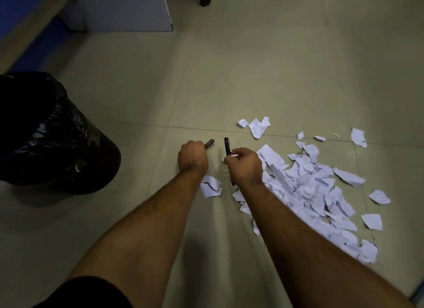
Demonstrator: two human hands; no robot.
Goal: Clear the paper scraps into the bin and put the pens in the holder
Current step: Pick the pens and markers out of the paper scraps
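White paper scraps (307,188), many with print on them, lie in a loose heap on the floor (229,78) to the right of both arms, with strays beyond it and a couple of pieces (212,186) between the forearms. None look cleared yet, so that half of the task seems untouched. Left hand (192,157) is curled round a dark pen (209,143), only its tip poking out past the knuckles. Right hand (246,165) pinches a second dark pen (228,157), held roughly upright, its lower end showing below the wrist; a small white bit sits at the fingertips, can't tell what. Both pens picked up, neither stowed: no holder visible anywhere in view. Bin (46,133), lined with a black bag, stands on the floor well apart to the left of the scraps, inside too dark to tell contents. Judgement: early stage, pens in hand, holder still to be found, whole pile left to move to the bin.
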